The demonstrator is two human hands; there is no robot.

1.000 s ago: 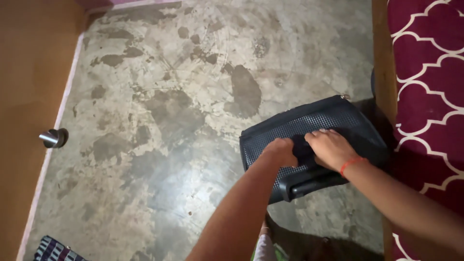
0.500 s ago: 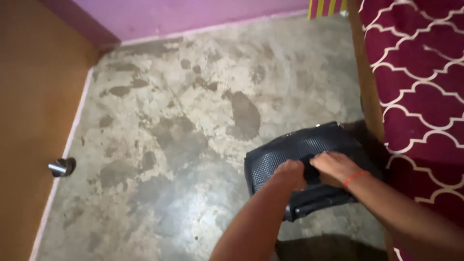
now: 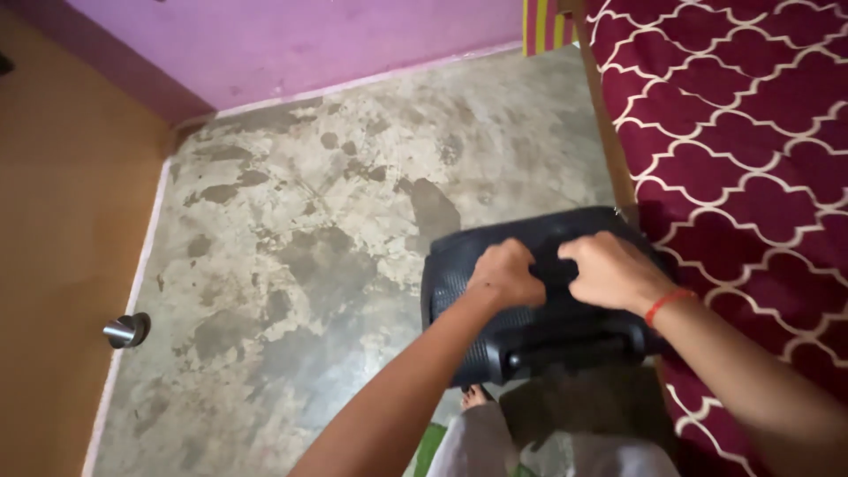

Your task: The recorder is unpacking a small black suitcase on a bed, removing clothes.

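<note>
Nearest the camera, pale clothing (image 3: 495, 446) and a bare foot (image 3: 475, 396) are seen at the bottom edge, just under a black textured suitcase (image 3: 459, 283) that is held up off the floor beside the bed. Both forearms are stretched out over the case. The left hand (image 3: 506, 276) is closed into a fist on its upper face, fingers curled down onto the dark shell, and the right hand (image 3: 611, 270) (a red thread band (image 3: 667, 303) is worn at that wrist) is clamped on the same face just beside it, fingers bent over the surface; exactly what is pinched beneath either hand cannot be told. A dark handle bar (image 3: 565, 352) is seen along the case's near edge. To the right, the case is set against a bed covered in a maroon spread with a white lattice pattern (image 3: 751, 132). Beyond the case, a mottled grey concrete floor (image 3: 300, 221) is shown stretching away. At far left, a metal door stopper (image 3: 126, 330) is fixed low on an orange surface (image 3: 62, 221). Farthest off, a purple wall (image 3: 309, 40) is seen, with a striped yellow cloth (image 3: 543, 22) at its corner.
</note>
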